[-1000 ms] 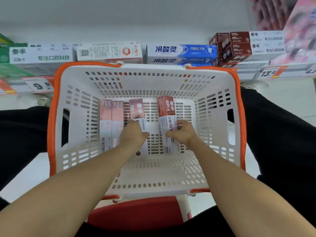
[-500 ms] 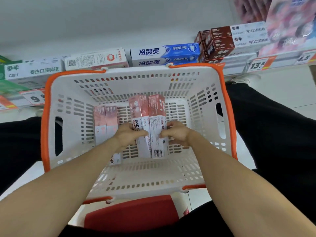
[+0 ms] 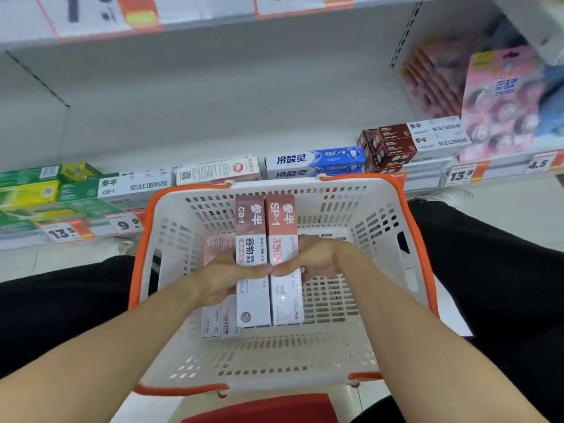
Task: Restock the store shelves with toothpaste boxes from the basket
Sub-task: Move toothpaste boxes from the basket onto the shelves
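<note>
Toothpaste boxes, 2 pressed side by side, sat clamped between left hand and right hand above the basket, likely for shelving together.

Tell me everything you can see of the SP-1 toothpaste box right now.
The SP-1 box is a long carton, red-pink at its far end, white toward the person. It is held over the white basket, far end tipped toward the shelf, side by side against the CB-1 box. The right hand grips its right side.
</note>
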`<state>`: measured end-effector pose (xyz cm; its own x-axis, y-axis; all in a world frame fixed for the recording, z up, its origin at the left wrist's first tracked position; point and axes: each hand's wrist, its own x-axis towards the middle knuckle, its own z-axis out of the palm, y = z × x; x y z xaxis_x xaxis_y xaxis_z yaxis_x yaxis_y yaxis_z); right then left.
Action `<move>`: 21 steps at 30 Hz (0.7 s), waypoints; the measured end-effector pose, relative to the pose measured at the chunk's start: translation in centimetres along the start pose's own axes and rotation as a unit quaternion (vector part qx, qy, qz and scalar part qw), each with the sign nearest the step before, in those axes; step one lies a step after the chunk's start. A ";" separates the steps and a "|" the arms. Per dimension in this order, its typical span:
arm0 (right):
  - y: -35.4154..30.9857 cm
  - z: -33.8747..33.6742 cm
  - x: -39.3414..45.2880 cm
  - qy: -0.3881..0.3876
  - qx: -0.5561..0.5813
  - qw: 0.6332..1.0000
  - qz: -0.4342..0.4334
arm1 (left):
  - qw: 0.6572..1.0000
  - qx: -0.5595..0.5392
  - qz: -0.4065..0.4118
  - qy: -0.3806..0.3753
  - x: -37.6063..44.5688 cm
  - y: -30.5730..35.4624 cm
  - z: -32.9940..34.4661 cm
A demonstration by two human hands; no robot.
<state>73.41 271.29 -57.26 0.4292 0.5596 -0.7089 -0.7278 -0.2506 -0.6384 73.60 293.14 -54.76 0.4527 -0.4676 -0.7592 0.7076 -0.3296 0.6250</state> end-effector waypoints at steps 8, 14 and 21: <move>-7.6 3.8 -4.4 -0.097 0.033 0.987 -0.122 | 0.980 0.148 0.103 0.083 -7.6 5.9 -4.3; -12.1 8.0 -7.9 -0.022 0.042 0.972 -0.230 | 0.950 0.211 0.166 0.159 -13.0 10.8 -5.1; -16.1 10.0 -13.7 0.136 0.111 0.934 -0.311 | 0.947 0.121 0.290 0.070 -19.3 17.2 -2.5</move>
<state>73.87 275.59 -34.29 0.9045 0.3126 -0.2900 -0.3715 0.2438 -0.8958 78.38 298.58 -29.79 0.8062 -0.5201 -0.2822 0.1811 -0.2371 0.9544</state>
